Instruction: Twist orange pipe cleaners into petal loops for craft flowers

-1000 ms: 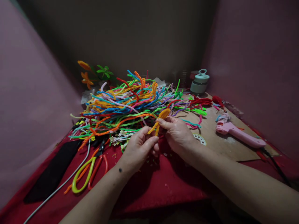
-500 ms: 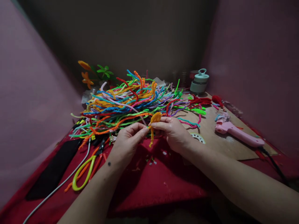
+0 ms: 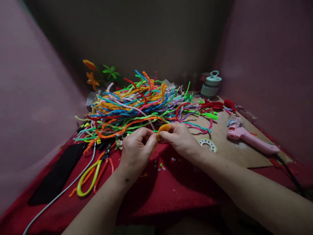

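An orange-yellow pipe cleaner (image 3: 164,127), bent into a flat petal-like loop, is held between my two hands above the front of the table. My right hand (image 3: 179,135) pinches the loop with thumb and fingers. Close beside it, my left hand (image 3: 139,145) is closed, its thumb and forefinger pinching the pipe cleaner's tail, which is mostly hidden by the fingers. A bit of green shows just above the left fingertips. Right behind both hands lies a big heap of multicoloured pipe cleaners (image 3: 132,104).
Pliers with yellow and red handles (image 3: 89,182) lie left of my left arm, near a black flat item (image 3: 58,173) and a white cable (image 3: 61,192). At right, a pink glue gun (image 3: 251,140) and tape roll (image 3: 207,145) rest on a board (image 3: 227,156). A lidded bottle (image 3: 210,85) stands behind.
My left hand has turned and closed over the pipe cleaner's tail, which hung down freely before. The loop has tilted flatter in my right hand. The view has shifted slightly.
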A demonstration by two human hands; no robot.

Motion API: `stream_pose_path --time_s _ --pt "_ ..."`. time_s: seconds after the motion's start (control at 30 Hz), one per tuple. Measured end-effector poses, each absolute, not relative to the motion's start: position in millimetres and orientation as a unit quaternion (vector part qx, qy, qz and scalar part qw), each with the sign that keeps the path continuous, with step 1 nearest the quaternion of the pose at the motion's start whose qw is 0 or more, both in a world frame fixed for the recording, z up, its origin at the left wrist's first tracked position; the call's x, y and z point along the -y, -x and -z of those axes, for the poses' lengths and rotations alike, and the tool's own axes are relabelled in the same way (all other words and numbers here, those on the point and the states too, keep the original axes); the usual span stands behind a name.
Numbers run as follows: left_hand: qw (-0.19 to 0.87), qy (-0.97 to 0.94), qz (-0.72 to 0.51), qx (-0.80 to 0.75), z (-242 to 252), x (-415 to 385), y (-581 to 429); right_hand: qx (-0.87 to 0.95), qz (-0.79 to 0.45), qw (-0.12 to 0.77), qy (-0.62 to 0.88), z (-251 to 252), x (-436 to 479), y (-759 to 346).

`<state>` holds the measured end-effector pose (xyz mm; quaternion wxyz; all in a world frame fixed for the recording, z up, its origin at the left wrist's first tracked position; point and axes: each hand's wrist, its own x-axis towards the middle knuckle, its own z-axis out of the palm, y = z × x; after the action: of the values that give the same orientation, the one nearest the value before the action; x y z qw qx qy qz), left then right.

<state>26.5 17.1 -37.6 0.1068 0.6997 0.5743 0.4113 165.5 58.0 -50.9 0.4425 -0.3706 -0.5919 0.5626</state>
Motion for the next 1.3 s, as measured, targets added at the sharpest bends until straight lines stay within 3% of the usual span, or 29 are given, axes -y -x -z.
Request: stream_pose_path --time_s 0.13,0.23,0.33,0.47,0.6,0.7,0.93,1.0,1.07,1.23,1.3 --pt "-0.117 -0.81 -0.307 -0.485 45.1 -9.3 -33.6 0.477 -0.662 0.471 0.336 55.4 -55.3 -161.5" --pt "-0.131 -0.84 -0.268 -0.454 41.6 -6.7 -34.9 0.433 -0.701 0.481 0.299 57.6 -56.0 -160.8" --pt "0.033 -0.808 -0.348 -0.474 28.8 -6.6 -30.9 0.429 -0.703 0.493 0.281 57.4 -58.7 -162.6" --pt "0.316 -0.604 -0.48 -0.551 18.1 -13.4 -20.6 0.427 -0.702 0.503 0.267 54.6 -59.8 -164.7" --pt "0.543 -0.493 -0.455 -0.505 26.0 -24.1 -14.5 0.443 -0.721 0.474 0.244 51.7 -56.3 -165.4" --pt "0.578 -0.48 -0.442 -0.49 30.8 -27.3 -13.1 0.488 -0.682 0.477 0.263 49.4 -52.6 -165.7" --pt "0.541 -0.504 -0.417 -0.529 27.5 -24.9 -13.3 0.607 -0.511 0.51 0.331 46.2 -45.5 -166.1" --pt "0.501 -0.536 -0.409 -0.542 27.5 -23.3 -17.0 0.634 -0.462 0.514 0.347 46.9 -43.4 -165.9" --pt "0.397 -0.602 -0.398 -0.567 29.5 -21.0 -22.2 0.65 -0.424 0.511 0.369 48.4 -41.3 -165.2" --pt "-0.172 -0.778 -0.301 -0.525 38.6 -14.2 -34.2 0.628 -0.438 0.503 0.4 52.3 -38.6 -161.5" --pt "-0.305 -0.788 -0.245 -0.475 40.8 -12.8 -36.8 0.598 -0.48 0.513 0.386 52.7 -39.2 -160.0"
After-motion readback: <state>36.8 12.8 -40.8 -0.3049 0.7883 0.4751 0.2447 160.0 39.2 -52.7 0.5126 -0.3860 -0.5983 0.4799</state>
